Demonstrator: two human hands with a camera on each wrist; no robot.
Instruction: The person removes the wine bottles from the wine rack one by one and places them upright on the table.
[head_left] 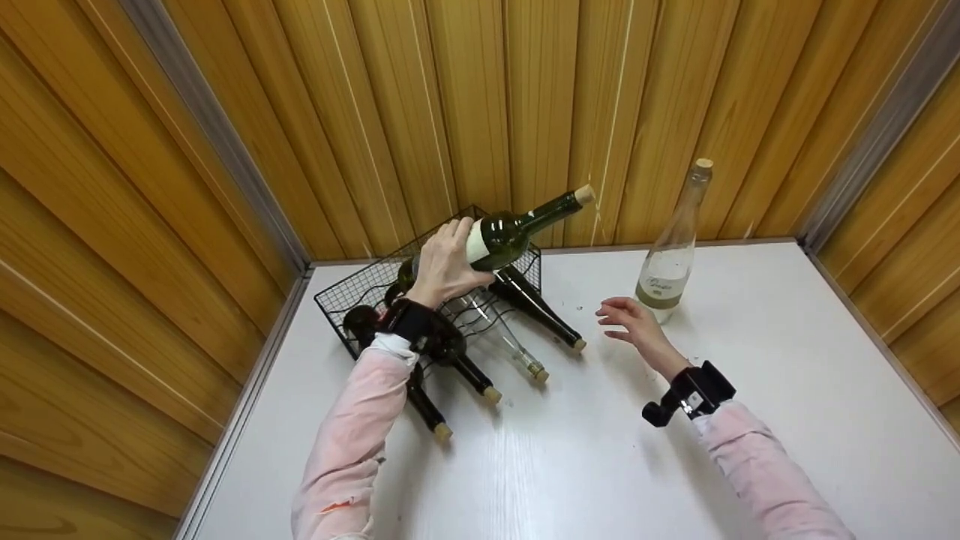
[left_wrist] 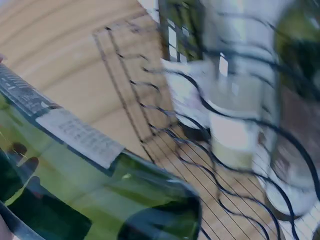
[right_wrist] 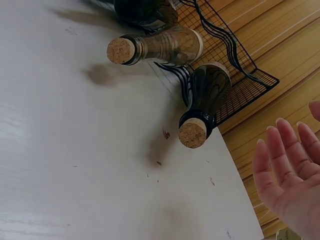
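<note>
Four bottles already lie in the wire rack (head_left: 352, 289) and your left hand (head_left: 442, 266) has its fingers wrapped round the green bottle (head_left: 517, 225) above it — leaving the clear bottle (head_left: 671, 247) upright on the desk (head_left: 750, 390) beside your slack, empty right hand (head_left: 637, 326).

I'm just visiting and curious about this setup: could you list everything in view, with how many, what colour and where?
Green bottle: one, dark green, corked, held above the rack.
Wire rack: one, black, on the table's back left.
Racked bottles: four, three dark and one clear, corked, lying in the rack.
Clear bottle: one, corked, upright on the table.
Table: one, white.
Wall: wooden panels.
Left hand: grips the green bottle.
Right hand: open, empty, near the clear bottle.
</note>
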